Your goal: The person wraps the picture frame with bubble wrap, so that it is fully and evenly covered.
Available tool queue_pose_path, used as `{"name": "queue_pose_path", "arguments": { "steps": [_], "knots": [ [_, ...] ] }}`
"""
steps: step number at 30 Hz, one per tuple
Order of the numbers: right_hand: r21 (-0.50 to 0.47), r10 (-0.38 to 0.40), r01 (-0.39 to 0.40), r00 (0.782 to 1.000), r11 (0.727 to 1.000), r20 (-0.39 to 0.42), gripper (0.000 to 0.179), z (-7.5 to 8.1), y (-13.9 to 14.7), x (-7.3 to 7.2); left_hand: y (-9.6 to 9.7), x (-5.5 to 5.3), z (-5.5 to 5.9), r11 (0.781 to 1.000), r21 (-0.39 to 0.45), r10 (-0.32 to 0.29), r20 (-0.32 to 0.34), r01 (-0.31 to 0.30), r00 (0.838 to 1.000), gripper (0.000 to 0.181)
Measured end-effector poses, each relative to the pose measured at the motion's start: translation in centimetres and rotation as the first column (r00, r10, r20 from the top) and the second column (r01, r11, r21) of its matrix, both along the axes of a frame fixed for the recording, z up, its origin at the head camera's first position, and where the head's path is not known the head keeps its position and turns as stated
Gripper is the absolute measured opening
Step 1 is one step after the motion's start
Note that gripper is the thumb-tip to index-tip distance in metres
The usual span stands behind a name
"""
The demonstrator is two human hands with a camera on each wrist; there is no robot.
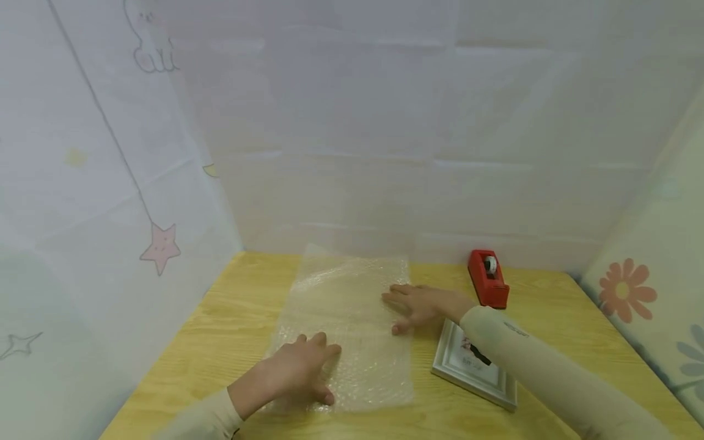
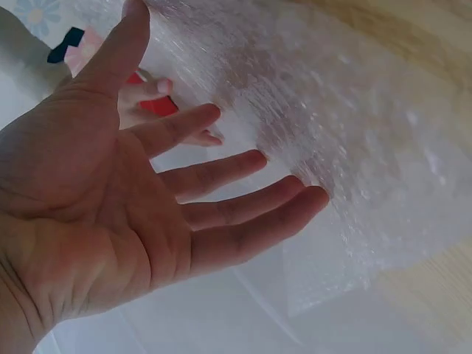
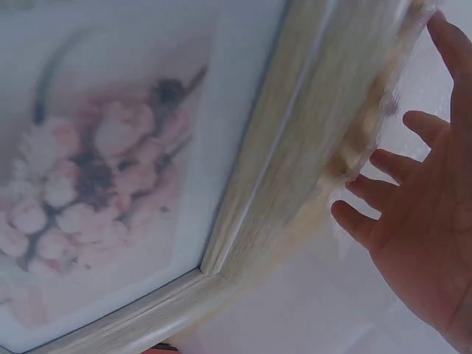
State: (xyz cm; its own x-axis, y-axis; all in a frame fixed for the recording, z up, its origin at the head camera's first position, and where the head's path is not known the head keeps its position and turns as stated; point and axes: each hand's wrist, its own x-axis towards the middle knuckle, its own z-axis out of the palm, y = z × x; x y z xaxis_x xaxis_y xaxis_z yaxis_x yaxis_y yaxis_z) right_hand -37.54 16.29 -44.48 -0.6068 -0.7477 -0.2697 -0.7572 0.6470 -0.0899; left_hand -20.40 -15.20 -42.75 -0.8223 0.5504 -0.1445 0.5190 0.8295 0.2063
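A sheet of clear bubble wrap [image 1: 352, 299] lies spread on the wooden table. My left hand [image 1: 299, 370] rests on its near left part, fingers spread; in the left wrist view the fingertips of the left hand [image 2: 147, 184] touch the wrap. Over the right edge of the sheet lies my right hand [image 1: 420, 305], its fingers extended and holding nothing. Below the right forearm, a picture frame [image 1: 451, 360] with a pale border lies face up, partly hidden by the sleeve. The right wrist view shows this picture frame [image 3: 258, 162] close up, with pink flowers in it, beside the right hand [image 3: 420, 199].
A red tape dispenser [image 1: 489, 281] with a roll of tape stands at the back right of the table [image 1: 220, 330]. White printed sheeting [image 1: 341, 122] hangs behind the table and along both sides.
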Motion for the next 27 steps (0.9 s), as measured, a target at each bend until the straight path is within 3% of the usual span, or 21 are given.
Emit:
{"name": "queue_pose_path", "arguments": {
  "steps": [5, 12, 17, 22, 27],
  "knots": [
    [-0.004, -0.031, 0.031, 1.000, 1.000, -0.004, 0.093, -0.3, 0.5, 1.0, -0.8, -1.5, -0.1, 1.000, 0.006, -0.029, 0.079, 0.029, 0.996, 0.088],
    [0.003, -0.119, 0.119, 0.993, 0.993, -0.024, 0.095, -0.2, 0.6, 2.3, -1.6, -3.9, -0.2, 0.988, -0.050, -0.143, 0.086, 0.147, 0.986, 0.087],
    [-0.011, -0.163, 0.162, 0.984, 0.987, -0.069, 0.097, -0.1, 1.1, 2.8, -1.7, -5.4, 0.4, 0.979, -0.072, -0.181, 0.134, 0.191, 0.974, 0.088],
    [-0.051, -0.251, 0.249, 0.966, 0.967, -0.057, 0.106, 0.2, 1.7, 3.5, -1.4, -6.8, 0.5, 0.972, -0.093, -0.197, 0.164, 0.214, 0.967, 0.089],
    [-0.110, -0.344, 0.338, 0.938, 0.935, -0.037, 0.116, -0.5, 2.7, 3.9, -1.2, -7.7, 0.4, 0.970, -0.093, -0.205, 0.196, 0.226, 0.959, 0.090]
  ]
}}
